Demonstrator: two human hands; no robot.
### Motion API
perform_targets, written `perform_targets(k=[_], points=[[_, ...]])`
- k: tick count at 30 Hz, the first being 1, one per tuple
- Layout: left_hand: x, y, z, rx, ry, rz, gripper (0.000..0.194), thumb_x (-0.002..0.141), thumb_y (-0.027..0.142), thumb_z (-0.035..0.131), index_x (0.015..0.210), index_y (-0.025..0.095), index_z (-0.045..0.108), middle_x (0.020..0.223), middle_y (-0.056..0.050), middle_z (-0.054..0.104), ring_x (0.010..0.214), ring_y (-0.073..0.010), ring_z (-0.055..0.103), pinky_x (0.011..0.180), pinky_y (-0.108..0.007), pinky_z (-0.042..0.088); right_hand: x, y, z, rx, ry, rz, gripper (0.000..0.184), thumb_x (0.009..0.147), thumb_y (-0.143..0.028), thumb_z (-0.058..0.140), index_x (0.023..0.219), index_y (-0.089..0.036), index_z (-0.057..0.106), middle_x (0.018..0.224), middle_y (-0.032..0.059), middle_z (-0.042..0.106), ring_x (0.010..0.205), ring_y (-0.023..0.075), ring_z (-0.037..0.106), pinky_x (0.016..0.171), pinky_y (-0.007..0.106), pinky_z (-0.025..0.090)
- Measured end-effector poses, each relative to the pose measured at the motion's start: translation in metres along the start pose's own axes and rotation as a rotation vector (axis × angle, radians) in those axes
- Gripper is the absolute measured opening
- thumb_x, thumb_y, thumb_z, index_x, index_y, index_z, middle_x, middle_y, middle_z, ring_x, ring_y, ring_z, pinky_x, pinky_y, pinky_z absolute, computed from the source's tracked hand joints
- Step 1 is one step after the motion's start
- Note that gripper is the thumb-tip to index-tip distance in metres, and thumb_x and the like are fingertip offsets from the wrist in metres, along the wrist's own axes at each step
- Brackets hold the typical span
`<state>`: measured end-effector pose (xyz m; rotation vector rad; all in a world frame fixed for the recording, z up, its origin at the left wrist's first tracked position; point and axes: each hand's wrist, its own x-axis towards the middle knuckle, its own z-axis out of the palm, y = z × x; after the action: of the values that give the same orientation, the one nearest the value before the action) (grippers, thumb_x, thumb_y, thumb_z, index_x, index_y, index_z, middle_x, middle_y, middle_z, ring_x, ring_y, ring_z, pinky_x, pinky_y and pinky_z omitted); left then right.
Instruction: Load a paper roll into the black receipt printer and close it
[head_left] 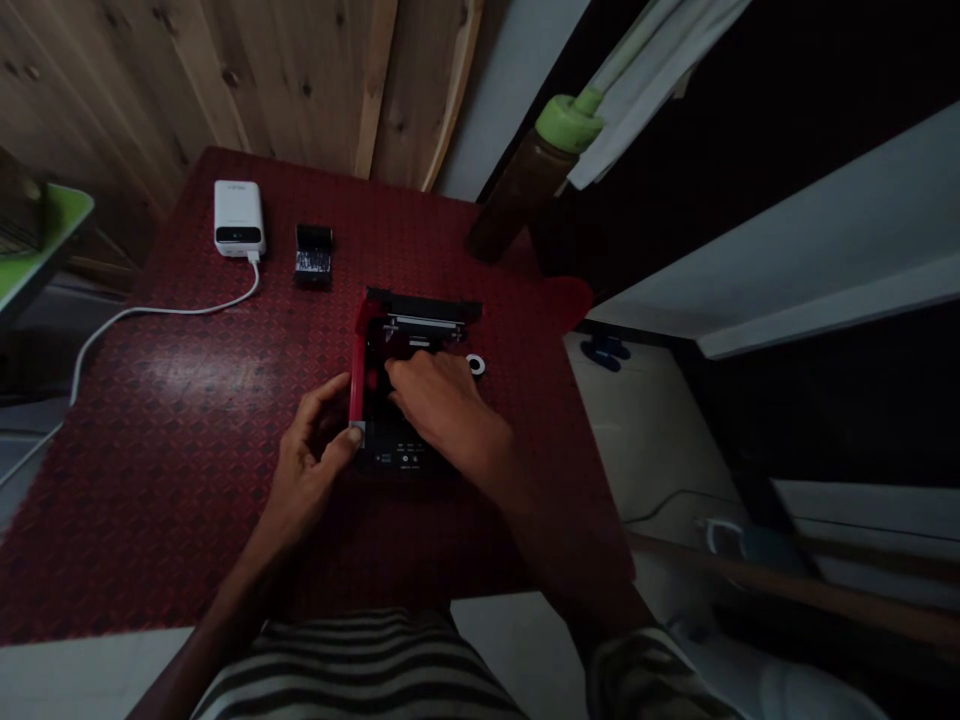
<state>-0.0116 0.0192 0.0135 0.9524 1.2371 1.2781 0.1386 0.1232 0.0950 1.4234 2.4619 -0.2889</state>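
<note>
A black device with a red left side (358, 370) lies open in the middle of the red patterned table (187, 400); its lid (424, 305) stands raised at the far end. My left hand (311, 455) grips the device's near left corner, thumb and fingers curled round the red edge. My right hand (442, 405) rests on top of the device, fingers bent down into its open middle; whether they hold anything is hidden. A small white ring (475, 365) lies on the table just right of the device.
A white power bank (238, 217) with a white cable (150, 312) sits at the far left. A small black part (313, 254) lies beside it. A brown bottle with a green cap (536, 170) stands at the far right edge. Floor lies right.
</note>
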Motion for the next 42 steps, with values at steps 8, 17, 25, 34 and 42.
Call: perform_targets(k=[8, 17, 25, 34, 42], points=[[0.000, 0.000, 0.000, -0.005, 0.003, -0.007, 0.062, 0.097, 0.050, 0.078, 0.151, 0.023, 0.064, 0.156, -0.014, 0.070, 0.142, -0.0339, 0.070, 0.118, -0.050, 0.057, -0.019, 0.011, 0.005, 0.111, 0.198, 0.026, 0.020, 0.104, -0.030, 0.073, 0.118, -0.020, 0.084, 0.098, 0.0122, 0.085, 0.090, 0.0289, 0.081, 0.077, 0.036, 0.057], [-0.001, 0.003, 0.000, 0.056, 0.038, -0.027, 0.061, 0.098, 0.047, 0.076, 0.154, 0.027, 0.066, 0.155, -0.010, 0.071, 0.143, -0.0351, 0.069, 0.113, -0.046, 0.060, -0.107, 0.069, 0.055, 0.858, 0.747, 0.080, 0.020, 0.091, -0.027, 0.085, 0.110, -0.027, 0.084, 0.098, 0.0009, 0.076, 0.081, 0.0175, 0.068, 0.067, 0.029, 0.053], [0.002, -0.002, 0.000, 0.069, 0.099, -0.015, 0.060, 0.092, 0.050, 0.080, 0.148, 0.029, 0.071, 0.153, -0.007, 0.073, 0.145, -0.0365, 0.066, 0.114, -0.045, 0.060, -0.118, 0.074, 0.134, 1.112, 0.646, 0.278, 0.018, 0.088, -0.031, 0.079, 0.104, -0.023, 0.081, 0.096, 0.0027, 0.074, 0.073, 0.0163, 0.065, 0.064, 0.029, 0.054], [0.005, -0.006, -0.005, 0.165, 0.129, 0.009, 0.059, 0.091, 0.052, 0.077, 0.145, 0.030, 0.074, 0.147, -0.005, 0.075, 0.139, -0.0362, 0.068, 0.113, -0.044, 0.059, -0.108, 0.070, 0.149, 1.003, 0.540, 0.150, 0.040, 0.091, -0.020, 0.074, 0.131, -0.024, 0.079, 0.118, 0.0082, 0.081, 0.085, 0.0195, 0.073, 0.081, 0.035, 0.063], [0.006, -0.007, -0.008, 0.189, 0.091, 0.029, 0.057, 0.093, 0.051, 0.074, 0.147, 0.032, 0.073, 0.150, -0.004, 0.074, 0.142, -0.0345, 0.067, 0.115, -0.042, 0.057, -0.139, 0.099, 0.134, 0.880, 0.549, 0.234, 0.033, 0.102, -0.019, 0.062, 0.127, -0.026, 0.082, 0.116, 0.0076, 0.085, 0.106, 0.0253, 0.081, 0.098, 0.044, 0.065]])
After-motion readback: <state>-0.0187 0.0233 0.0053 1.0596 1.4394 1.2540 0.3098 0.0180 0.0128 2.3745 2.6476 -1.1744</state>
